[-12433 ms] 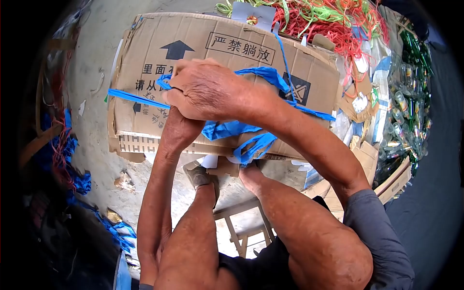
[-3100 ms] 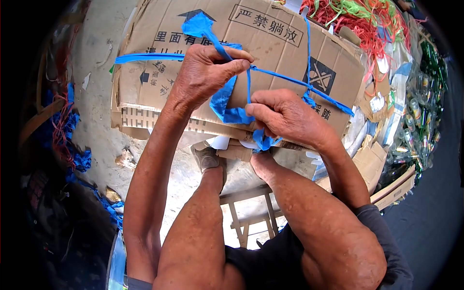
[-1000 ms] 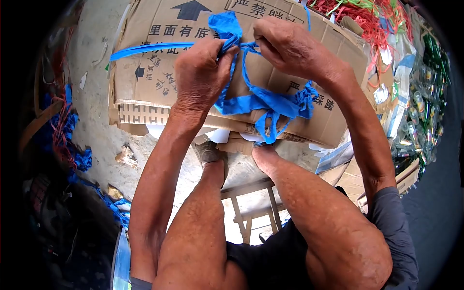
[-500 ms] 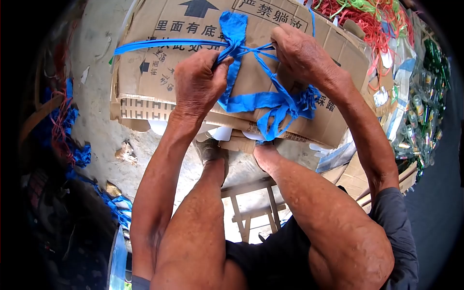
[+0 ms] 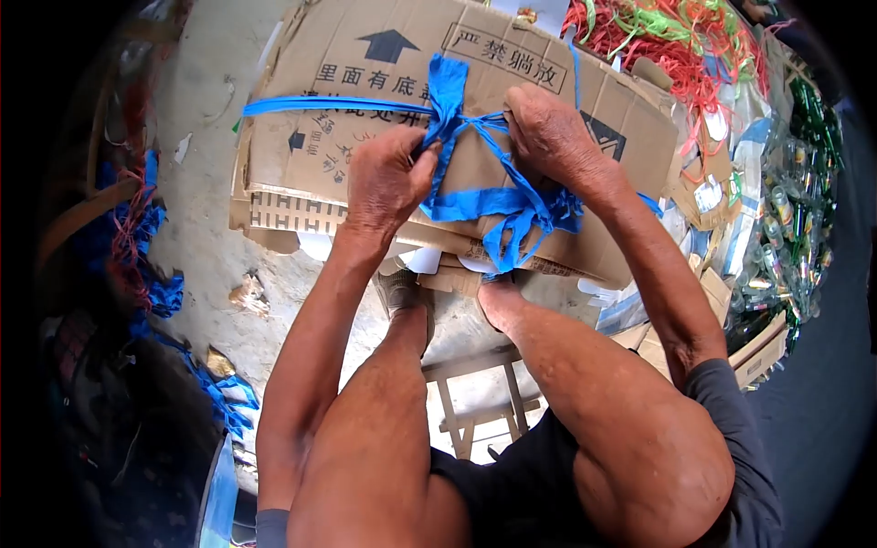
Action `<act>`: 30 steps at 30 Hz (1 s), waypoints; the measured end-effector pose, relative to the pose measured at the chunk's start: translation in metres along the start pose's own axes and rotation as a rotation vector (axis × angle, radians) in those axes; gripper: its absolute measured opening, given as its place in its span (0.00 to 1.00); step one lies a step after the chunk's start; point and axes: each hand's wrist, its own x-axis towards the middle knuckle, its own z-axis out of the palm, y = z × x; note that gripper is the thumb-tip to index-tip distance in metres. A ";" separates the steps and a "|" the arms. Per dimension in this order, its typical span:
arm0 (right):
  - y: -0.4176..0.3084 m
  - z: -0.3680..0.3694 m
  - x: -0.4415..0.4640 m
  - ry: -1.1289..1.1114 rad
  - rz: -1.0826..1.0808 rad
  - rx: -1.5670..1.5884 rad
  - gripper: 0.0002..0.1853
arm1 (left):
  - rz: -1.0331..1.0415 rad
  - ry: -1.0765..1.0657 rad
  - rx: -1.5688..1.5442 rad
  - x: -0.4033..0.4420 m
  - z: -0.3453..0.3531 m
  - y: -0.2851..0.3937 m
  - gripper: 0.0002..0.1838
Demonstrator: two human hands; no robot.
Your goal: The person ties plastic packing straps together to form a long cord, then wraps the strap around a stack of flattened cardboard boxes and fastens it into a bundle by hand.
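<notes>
Flattened cardboard (image 5: pixel 393 183) with printed characters lies stacked in front of my feet. A blue strap (image 5: pixel 320 104) runs across its top, with a gathered crossing between my hands and a loose piece standing up from it. My left hand (image 5: pixel 391 173) pinches the blue strap just left of the crossing. To the right, my right hand (image 5: pixel 546 132) is closed at the strap, its fingertips partly hidden. Bunched blue loops (image 5: pixel 525 224) hang over the cardboard's near edge, below my right hand.
Red and green strapping (image 5: pixel 658 36) is heaped at the upper right. Glass bottles (image 5: pixel 776 237) pile up at the right, beside cardboard scraps. A wooden stool frame (image 5: pixel 480 361) shows between my legs. Blue and red strips (image 5: pixel 137 228) lie at the left.
Since the wider-apart, staggered hold seen about three seconds ago, both hands have come to either side of the crossing. In the last half second they shifted little; the whole view moved slightly.
</notes>
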 end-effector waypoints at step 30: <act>-0.120 -0.138 -0.345 0.359 0.790 0.846 0.08 | -0.555 0.374 -0.208 -0.355 -0.175 0.076 0.12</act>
